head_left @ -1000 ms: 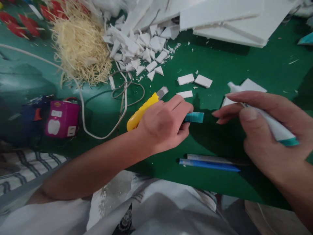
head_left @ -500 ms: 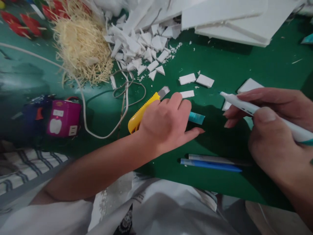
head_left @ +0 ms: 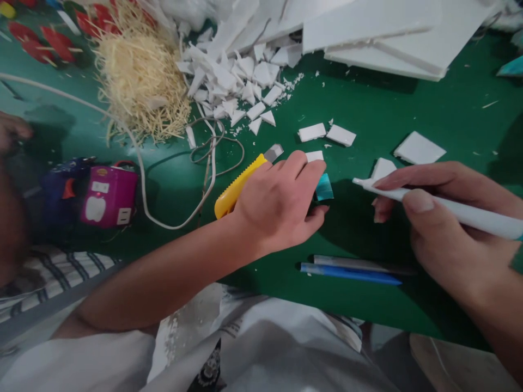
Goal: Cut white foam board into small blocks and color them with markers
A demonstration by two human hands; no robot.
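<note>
My right hand (head_left: 445, 223) holds a white marker (head_left: 469, 215), its tip pointing left above the table. At the fingertips of my left hand (head_left: 281, 201) is a small teal-coloured piece (head_left: 325, 187), with the thumb and fingers closed around its near end; part of it is hidden. A yellow utility knife (head_left: 237, 188) lies partly beneath my left hand, its blade end showing. Small white foam pieces (head_left: 341, 135) lie beyond the left hand. A white foam piece (head_left: 383, 167) sits just behind the marker's tip.
Foam scraps (head_left: 229, 76), foam sheets (head_left: 388, 32) and a heap of straw-like shreds (head_left: 141, 81) lie at the back. A white cable (head_left: 141, 179) loops past a magenta box (head_left: 109, 196). Nearer me lies a blue pen (head_left: 351, 274). Another person's hand (head_left: 14, 130) shows far left.
My left thumb has drawn in toward the fingers, and the teal piece has turned and shifted slightly. The marker has moved left and down. Another person's hand has come in at far left.
</note>
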